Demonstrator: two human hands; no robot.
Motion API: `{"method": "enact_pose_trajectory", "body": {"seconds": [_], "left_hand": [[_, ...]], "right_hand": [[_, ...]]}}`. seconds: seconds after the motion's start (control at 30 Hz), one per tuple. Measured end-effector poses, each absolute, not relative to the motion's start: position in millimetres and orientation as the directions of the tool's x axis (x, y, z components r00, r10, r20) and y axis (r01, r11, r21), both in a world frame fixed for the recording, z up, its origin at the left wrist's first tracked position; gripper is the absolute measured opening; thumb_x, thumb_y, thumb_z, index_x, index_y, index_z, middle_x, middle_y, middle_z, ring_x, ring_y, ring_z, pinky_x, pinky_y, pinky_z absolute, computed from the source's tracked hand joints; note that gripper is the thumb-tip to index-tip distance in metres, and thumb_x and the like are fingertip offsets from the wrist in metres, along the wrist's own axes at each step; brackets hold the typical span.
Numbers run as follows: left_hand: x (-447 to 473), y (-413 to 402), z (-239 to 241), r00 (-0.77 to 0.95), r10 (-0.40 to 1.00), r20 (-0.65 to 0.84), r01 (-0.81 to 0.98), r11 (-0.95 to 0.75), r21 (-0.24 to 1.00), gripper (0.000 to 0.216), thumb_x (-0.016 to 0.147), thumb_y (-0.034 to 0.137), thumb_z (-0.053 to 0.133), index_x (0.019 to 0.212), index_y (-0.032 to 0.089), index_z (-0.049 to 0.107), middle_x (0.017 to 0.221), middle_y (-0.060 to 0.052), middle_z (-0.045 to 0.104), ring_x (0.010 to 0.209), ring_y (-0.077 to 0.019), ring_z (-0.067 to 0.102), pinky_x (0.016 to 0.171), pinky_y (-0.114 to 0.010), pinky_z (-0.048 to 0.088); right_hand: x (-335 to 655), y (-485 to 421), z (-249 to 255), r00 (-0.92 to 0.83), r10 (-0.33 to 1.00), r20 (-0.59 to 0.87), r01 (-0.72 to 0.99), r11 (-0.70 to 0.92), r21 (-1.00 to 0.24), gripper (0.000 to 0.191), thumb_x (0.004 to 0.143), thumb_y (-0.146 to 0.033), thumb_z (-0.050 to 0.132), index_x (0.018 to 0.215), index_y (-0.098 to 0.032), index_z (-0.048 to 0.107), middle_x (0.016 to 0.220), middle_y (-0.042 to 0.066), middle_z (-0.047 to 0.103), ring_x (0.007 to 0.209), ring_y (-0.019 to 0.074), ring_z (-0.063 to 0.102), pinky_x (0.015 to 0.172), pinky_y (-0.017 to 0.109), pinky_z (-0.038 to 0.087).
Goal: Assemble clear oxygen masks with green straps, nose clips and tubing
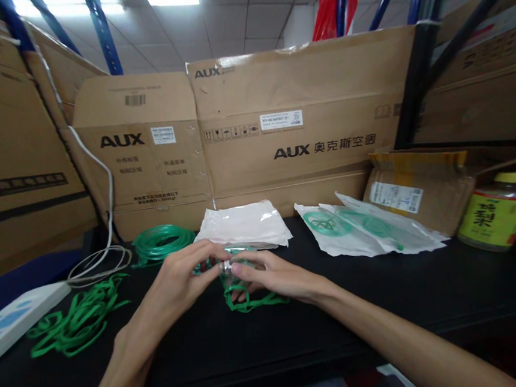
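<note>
Both hands meet over the black table, in the middle of the head view, closed around a clear green-tinted plastic face mask (232, 280). My left hand (186, 274) pinches the mask's left side, near a small shiny metal strip (226, 266). From the other side my right hand (273, 274) grips it, with the thumb by that strip and other fingers curled beneath. A green elastic strap (255, 303) hangs from the mask and trails to the right below my right hand. Fingers hide much of the mask.
Coiled green tubing (163, 242) and a heap of green straps (79, 319) lie left, near a white power strip (11, 325). Behind the hands are stacked white pouches (246, 222). Pouches with green tubing (349, 228), a small carton (420, 195) and a yellow-lidded jar (497, 214) stand right.
</note>
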State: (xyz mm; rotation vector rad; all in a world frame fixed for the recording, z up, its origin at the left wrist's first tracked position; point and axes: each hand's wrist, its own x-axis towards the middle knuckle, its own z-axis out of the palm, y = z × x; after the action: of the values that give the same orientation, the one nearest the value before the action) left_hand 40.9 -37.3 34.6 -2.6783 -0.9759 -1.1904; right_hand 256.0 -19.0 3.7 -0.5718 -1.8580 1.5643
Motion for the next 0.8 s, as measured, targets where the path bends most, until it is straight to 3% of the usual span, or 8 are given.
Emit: {"method": "enact_pose_trajectory", "body": {"seconds": [0.2,0.47,0.57,0.67,0.8], "left_hand": [[40.0,-34.2,33.5,0.539,0.410,0.736,0.538,-0.839,0.073,0.007,0.091,0.015,0.066,0.094,0.019,0.071,0.093,-0.004,0.074,0.089,-0.0176,0.070,0.081,-0.027,0.054],[41.7,-36.8,36.0,0.537,0.332,0.775,0.521,-0.853,0.004,0.018,0.090,0.005,0.062,0.093,0.019,0.074,0.096,-0.004,0.073,0.092,-0.0150,0.069,0.084,-0.024,0.052],[43.1,-36.8,36.4,0.475,0.453,0.754,0.577,-0.807,0.122,0.017,0.092,0.014,0.062,0.102,0.021,0.075,0.101,-0.004,0.072,0.092,-0.0160,0.068,0.080,-0.025,0.054],[41.5,-36.1,36.5,0.291,0.671,0.682,0.650,-0.662,0.373,0.025,0.091,0.032,0.067,0.113,0.022,0.071,0.103,-0.004,0.072,0.087,-0.0176,0.069,0.068,-0.024,0.055],[37.3,-35.9,38.2,0.113,0.853,0.509,0.644,-0.453,0.616,0.039,0.091,0.056,0.060,0.095,0.020,0.074,0.089,-0.002,0.076,0.079,-0.0205,0.071,0.071,-0.028,0.055]], "right_hand": [[256.9,-12.1,2.2,-0.650,0.727,0.220,-0.058,0.240,-0.969,0.049,0.089,-0.059,0.067,0.119,-0.020,0.069,0.090,0.004,0.071,0.070,0.0125,0.067,0.065,0.023,0.051],[256.6,-10.6,3.3,-0.704,0.700,0.121,-0.146,0.023,-0.989,0.050,0.085,-0.061,0.069,0.086,-0.011,0.072,0.079,0.006,0.070,0.063,0.0118,0.064,0.060,0.023,0.050],[258.2,-12.6,6.7,-0.693,0.709,0.128,-0.161,0.021,-0.987,0.046,0.084,-0.057,0.073,0.086,-0.011,0.072,0.079,0.006,0.069,0.065,0.0117,0.063,0.058,0.022,0.047],[260.2,-12.6,9.4,-0.645,0.739,0.194,-0.189,0.092,-0.978,0.040,0.084,-0.052,0.075,0.092,-0.013,0.073,0.083,0.005,0.068,0.072,0.0137,0.064,0.058,0.022,0.048],[260.5,-9.6,8.8,-0.535,0.791,0.296,-0.138,0.264,-0.955,0.038,0.085,-0.048,0.074,0.102,-0.015,0.075,0.096,0.007,0.071,0.081,0.0155,0.063,0.060,0.023,0.050]]}}
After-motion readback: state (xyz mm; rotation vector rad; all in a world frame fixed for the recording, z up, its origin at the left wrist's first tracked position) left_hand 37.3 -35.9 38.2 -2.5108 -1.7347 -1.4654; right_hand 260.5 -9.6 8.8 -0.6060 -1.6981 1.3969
